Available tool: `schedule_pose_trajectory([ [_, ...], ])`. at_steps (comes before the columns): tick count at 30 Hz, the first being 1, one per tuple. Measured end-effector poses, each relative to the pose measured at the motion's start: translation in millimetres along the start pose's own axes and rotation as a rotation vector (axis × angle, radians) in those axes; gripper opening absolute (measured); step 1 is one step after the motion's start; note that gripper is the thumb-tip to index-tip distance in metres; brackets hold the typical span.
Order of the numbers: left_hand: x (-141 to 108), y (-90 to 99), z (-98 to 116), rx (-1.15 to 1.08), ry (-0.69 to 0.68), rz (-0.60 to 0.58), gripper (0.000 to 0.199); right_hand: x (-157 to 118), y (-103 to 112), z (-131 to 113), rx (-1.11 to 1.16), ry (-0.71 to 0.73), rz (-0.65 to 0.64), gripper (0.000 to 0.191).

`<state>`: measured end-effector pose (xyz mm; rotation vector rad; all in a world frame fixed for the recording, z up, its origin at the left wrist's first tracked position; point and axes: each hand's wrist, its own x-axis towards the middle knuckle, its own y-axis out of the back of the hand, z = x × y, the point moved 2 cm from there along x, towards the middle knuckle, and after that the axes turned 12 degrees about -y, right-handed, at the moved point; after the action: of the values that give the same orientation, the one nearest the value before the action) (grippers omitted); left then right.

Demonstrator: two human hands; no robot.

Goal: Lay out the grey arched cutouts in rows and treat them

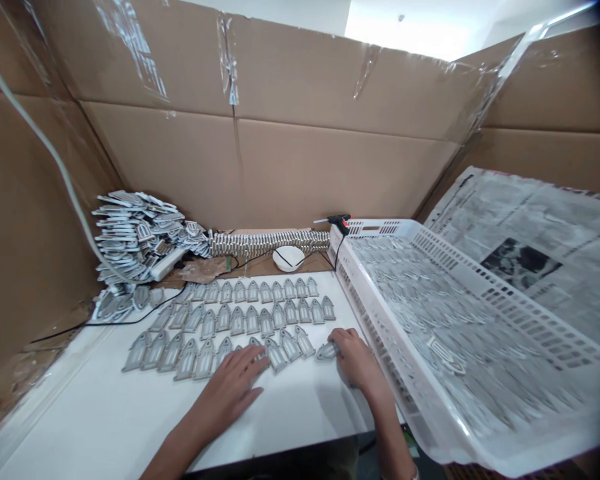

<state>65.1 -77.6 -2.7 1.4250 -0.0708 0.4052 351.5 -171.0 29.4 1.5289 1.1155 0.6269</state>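
R hand (353, 357) grip closed, seemingly on loose grey piece (325, 351), lying sideways on worktop (300, 417) just right of front row (186, 360); L hand (234, 381) open over row. Step: prob. lining up; next move calls for turning piece parallel w/ others.

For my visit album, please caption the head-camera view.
Left hand at the nearest row of grey pointed-arch pieces, right hand on a separate piece, beside a white perforated plastic basket.

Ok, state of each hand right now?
Left hand: open, spread over front-row grey pieces.
Right hand: curled at one grey piece; grip cannot be told.
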Motion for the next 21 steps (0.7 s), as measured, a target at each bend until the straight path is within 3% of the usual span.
schedule_pose_trajectory([
  [5, -20.4, -8.7, -23.2, 0.079, 0.117, 0.017, 0.050, -14.0, -1.8, -5.5, 0.045, 0.096, -0.070, 0.048],
  [14, -1.0, -9.7, -32.2, 0.044, 0.144, -0.019, 0.061, -37.2, 7.6, -5.6, 0.232, -0.008, -0.195, 0.026],
  [17, 7.3, -6.9, -34.6, 0.038, 0.134, -0.037, 0.063, -31.9, 9.8, -0.8, 0.292, -0.051, -0.076, 0.024],
  [21, 9.2, -5.4, -42.0, 0.036, 0.158, -0.045, 0.066, -15.9, -1.1, -2.5, 0.205, -0.208, 0.109, 0.016],
])
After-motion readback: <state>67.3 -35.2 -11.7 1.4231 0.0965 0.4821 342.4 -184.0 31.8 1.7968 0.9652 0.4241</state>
